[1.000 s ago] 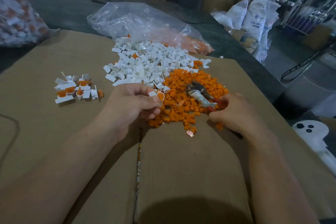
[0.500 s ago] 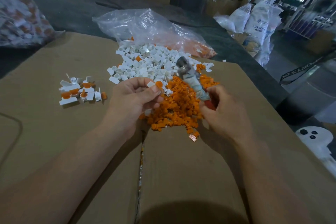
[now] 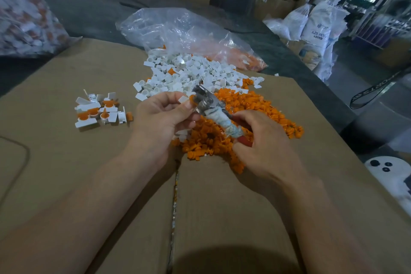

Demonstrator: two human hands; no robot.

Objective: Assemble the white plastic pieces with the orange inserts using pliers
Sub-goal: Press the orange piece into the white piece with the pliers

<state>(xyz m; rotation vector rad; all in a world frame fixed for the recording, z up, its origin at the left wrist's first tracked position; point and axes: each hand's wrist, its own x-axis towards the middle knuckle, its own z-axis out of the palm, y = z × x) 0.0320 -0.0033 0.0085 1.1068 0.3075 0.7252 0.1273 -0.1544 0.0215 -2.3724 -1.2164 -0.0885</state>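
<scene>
The left hand [image 3: 162,115] pinches a white piece [image 3: 183,99] with its orange insert [image 3: 191,98]; the right hand [image 3: 264,142] grips the pliers [image 3: 211,107] (nose at the insert), so squeezing likely comes next.

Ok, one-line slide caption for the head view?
Left hand pinches a white piece; right hand holds pliers at it.

pliers [image 3: 206,104] lifted, head now at white piece [image 3: 183,99]

pliers [image 3: 208,104]: silver head at the left hand [image 3: 162,122] fingertips, mottled white-blue wrap, red grip under the right hand [image 3: 266,151] fingers | white plastic pieces [image 3: 191,73]: white, beyond the fingers | orange inserts [image 3: 255,107]: orange, beneath them | cardboard [image 3: 66,162]: plain brown
</scene>
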